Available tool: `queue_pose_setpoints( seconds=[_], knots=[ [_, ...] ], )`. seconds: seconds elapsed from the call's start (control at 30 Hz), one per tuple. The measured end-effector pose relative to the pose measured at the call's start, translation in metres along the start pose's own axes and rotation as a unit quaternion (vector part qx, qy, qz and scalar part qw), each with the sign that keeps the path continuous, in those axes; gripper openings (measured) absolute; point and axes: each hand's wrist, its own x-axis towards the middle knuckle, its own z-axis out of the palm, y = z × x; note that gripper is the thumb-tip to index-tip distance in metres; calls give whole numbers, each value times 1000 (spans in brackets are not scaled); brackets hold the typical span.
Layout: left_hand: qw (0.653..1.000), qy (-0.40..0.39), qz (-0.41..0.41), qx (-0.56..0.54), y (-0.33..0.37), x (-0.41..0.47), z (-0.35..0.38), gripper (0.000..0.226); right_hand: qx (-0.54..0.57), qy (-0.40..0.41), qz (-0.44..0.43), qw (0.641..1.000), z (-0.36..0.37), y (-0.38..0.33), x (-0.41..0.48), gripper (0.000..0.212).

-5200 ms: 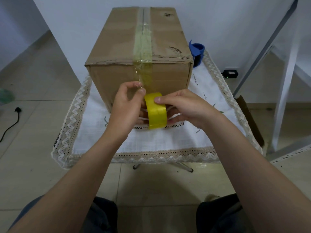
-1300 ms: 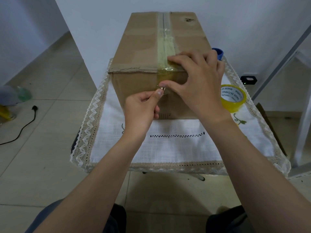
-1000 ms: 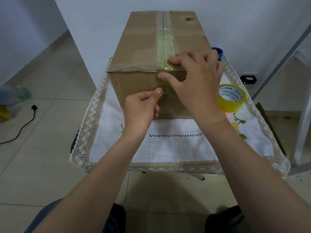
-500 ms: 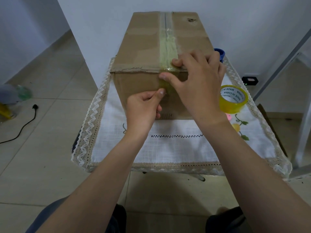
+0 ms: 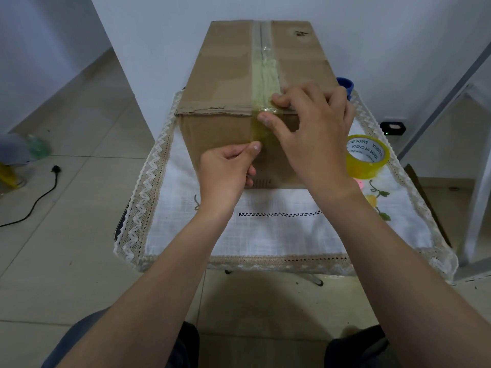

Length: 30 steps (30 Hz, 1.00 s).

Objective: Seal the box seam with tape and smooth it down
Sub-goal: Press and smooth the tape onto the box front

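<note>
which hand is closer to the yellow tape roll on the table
Right. The right hand presses the top front edge of the box, beside the tape roll; the left hand sits farther away, on the front face.

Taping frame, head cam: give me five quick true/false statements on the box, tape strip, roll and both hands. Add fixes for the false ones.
1. The tape roll lies on the tablecloth, right of the box. True.
2. The right hand holds the roll. False: it presses the tape strip at the box's top front edge, and nothing touches the roll.
3. The left hand has its thumb on the strip, on the box's front face. True.
4. The strip ends at the top edge. False: it folds over onto the front face.
5. The box stands on the floor. False: it stands on the tablecloth.
</note>
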Motion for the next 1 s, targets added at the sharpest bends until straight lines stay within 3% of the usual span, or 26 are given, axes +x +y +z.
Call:
queue_pose_setpoints(
  seconds=[0.23, 0.4, 0.47, 0.57, 0.63, 0.7, 0.77, 0.83, 1.0],
  knots=[
    [1000, 0, -1, 9, 0, 1, -2, 12, -5, -35, -22, 999, -6, 3, -2, 44],
    [997, -9, -63, 42, -12, -4, -5, 11, -17, -59, -23, 998, -7, 2, -1, 51],
    [997, -18, -52, 63, -13, -9, -5, 12, -6, -57, -18, 998, -8, 4, 0, 48],
    [996, -33, 26, 83, -1, -14, -3, 14, 27, -38, 2, 999, -9, 6, 2, 36],
    [983, -6, 147, 110, 9, -16, -5, 11, 42, -30, 14, 999, -9, 5, 4, 32],
    [942, 62, 291, 153, 16, -11, -8, 10, 48, -25, 23, 998, -8, 4, 5, 31],
    [889, 124, 383, 217, 20, 1, -8, 18, 51, -19, 28, 998, -7, 4, 5, 30],
    [863, 145, 385, 294, 26, 12, -6, 30, 57, -16, 33, 998, -4, 4, 5, 31],
    [861, 132, 330, 363, 26, 22, -2, 37, 58, -18, 33, 998, -2, 4, 5, 34]
  ],
)
